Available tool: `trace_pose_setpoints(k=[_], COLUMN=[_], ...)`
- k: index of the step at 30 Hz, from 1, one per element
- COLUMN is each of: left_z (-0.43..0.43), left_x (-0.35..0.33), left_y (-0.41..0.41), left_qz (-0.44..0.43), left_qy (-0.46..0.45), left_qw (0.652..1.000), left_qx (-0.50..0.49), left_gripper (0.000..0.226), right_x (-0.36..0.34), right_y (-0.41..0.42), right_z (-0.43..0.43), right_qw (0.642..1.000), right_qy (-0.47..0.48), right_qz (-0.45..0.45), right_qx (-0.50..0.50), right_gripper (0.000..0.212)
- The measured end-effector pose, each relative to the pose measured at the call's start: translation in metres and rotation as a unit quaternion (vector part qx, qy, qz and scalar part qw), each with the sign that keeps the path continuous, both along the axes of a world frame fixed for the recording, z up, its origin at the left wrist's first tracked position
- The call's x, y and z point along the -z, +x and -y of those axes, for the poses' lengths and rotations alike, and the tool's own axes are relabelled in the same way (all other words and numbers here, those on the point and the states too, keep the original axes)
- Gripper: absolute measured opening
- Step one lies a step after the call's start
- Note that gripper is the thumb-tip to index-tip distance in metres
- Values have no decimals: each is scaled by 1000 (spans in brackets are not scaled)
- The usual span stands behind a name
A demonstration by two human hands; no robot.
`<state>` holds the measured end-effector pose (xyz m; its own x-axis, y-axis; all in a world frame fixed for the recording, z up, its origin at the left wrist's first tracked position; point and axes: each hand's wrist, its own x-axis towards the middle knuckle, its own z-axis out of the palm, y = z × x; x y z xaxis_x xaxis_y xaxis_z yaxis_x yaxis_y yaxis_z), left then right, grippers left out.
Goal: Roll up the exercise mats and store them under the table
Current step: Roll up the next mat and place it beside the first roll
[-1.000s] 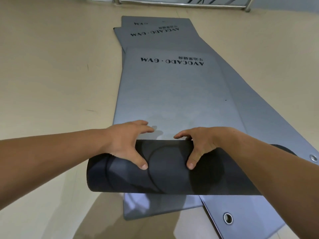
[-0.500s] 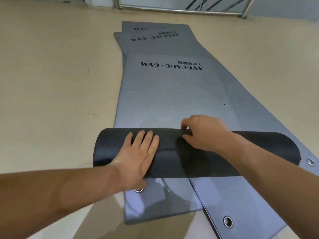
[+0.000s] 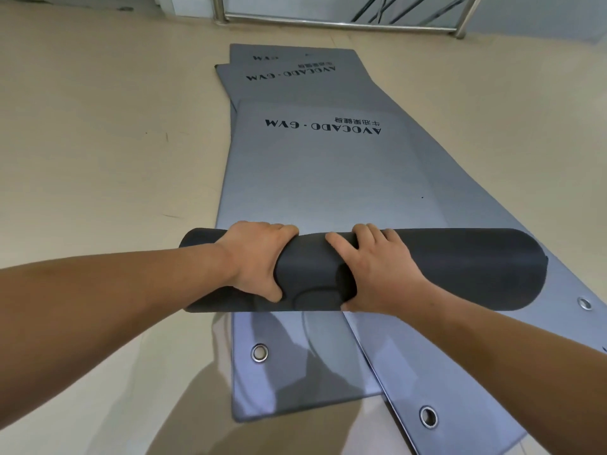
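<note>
The top grey exercise mat [image 3: 328, 178], printed AVOCADO GYM, lies on the floor with its near end wound into a dark roll [image 3: 460, 267] lying crosswise. My left hand [image 3: 259, 257] wraps over the roll left of centre, thumb at the front and fingers over the far side. Just right of centre, my right hand [image 3: 377, 270] grips the roll the same way. Under it lie two more flat grey mats: one [image 3: 295, 372] shows below the roll, another [image 3: 492, 372] fans out to the right.
The mats lie on a beige floor [image 3: 98, 159]. Metal eyelets [image 3: 259, 352] sit in the near mat corners. A metal rail and frame legs [image 3: 328, 24] run along the far wall beyond the mats' far ends.
The roll has moved farther up the mat and grown thicker. My left hand went from lying flat on the roll to wrapping around it; my right hand shifted to a full grip.
</note>
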<state>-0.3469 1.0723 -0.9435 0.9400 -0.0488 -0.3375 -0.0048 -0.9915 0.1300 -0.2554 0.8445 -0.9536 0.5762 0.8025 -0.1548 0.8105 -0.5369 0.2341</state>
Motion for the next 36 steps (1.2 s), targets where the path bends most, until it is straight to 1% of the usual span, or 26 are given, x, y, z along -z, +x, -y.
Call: trace_pose_setpoints(k=[4, 7, 10, 12, 15, 16, 17, 18, 19, 20, 21, 22, 23, 24, 26, 28, 30, 31, 32, 33, 34, 35, 36], left_z=[6, 11, 9, 6, 2, -1, -4, -7, -9, -8, -3, 4, 13, 22, 34, 37, 34, 32, 28, 23, 16, 9, 2], left_x=[-12, -16, -22, -22, -12, -10, -11, -13, -17, -20, -21, -19, -14, -7, 9, 25, 35, 37, 38, 38, 35, 31, 25], left_y=[-8, -18, -24, -25, -33, -36, -38, -39, -40, -42, -47, -53, -60, -68, -79, -79, -72, -67, -60, -54, -47, -39, -32], left_qz=[-5, -21, -64, -107, -155, -153, -133, -96, -50, -9, 19, 30, 22, 3, -38, -42, -38, -42, -45, -41, -34, -28, -24], left_qy=[5, 13, -36, -88, -147, -148, -130, -98, -62, -33, -7, 15, 38, 59, 97, 118, 129, 132, 127, 114, 98, 83, 66], left_qw=[1000, 1000, 997, 990, 976, 976, 982, 990, 996, 999, 1000, 999, 999, 998, 994, 992, 991, 990, 991, 993, 995, 996, 997], left_qx=[-2, 12, 8, -14, -46, -49, -44, -35, -26, -12, 7, 23, 31, 33, 20, 7, -2, -5, -7, -8, -9, -8, -7], left_gripper=[71, 70, 70, 73, 83, 92, 101, 106, 105, 98, 91, 88, 92, 102, 126, 136, 144, 147, 147, 144, 141, 138, 135], right_x=[-11, -25, -48, -57, -51, -48, -46, -44, -44, -43, -42, -41, -39, -37, -36, -37, -37, -36, -36, -36, -36, -34, -29], right_y=[-3, -17, -23, -20, -14, -10, -4, 3, 10, 17, 23, 27, 30, 32, 31, 23, 11, 4, -2, -7, -12, -15, -18], right_z=[7, 11, 8, 2, -11, -16, -21, -25, -28, -31, -32, -33, -33, -33, -35, -38, -37, -35, -32, -30, -28, -27, -25], right_qw=[1000, 998, 990, 979, 964, 960, 955, 950, 945, 943, 946, 955, 966, 973, 979, 984, 992, 993, 993, 990, 986, 982, 980], right_qy=[13, -38, -89, -112, -129, -131, -127, -117, -105, -94, -83, -71, -56, -40, -17, -19, -18, -12, -9, -14, -34, -64, -95], right_qz=[-8, -35, -101, -171, -234, -249, -265, -285, -303, -309, -298, -271, -234, -202, -165, -128, -84, -84, -102, -128, -152, -167, -163], right_qx=[-21, -27, -29, -15, 8, 17, 30, 49, 68, 84, 92, 95, 98, 105, 121, 125, 98, 80, 65, 56, 57, 61, 59], right_gripper=[107, 104, 107, 108, 111, 112, 113, 111, 107, 101, 93, 85, 78, 72, 64, 57, 48, 45, 47, 55, 72, 93, 113])
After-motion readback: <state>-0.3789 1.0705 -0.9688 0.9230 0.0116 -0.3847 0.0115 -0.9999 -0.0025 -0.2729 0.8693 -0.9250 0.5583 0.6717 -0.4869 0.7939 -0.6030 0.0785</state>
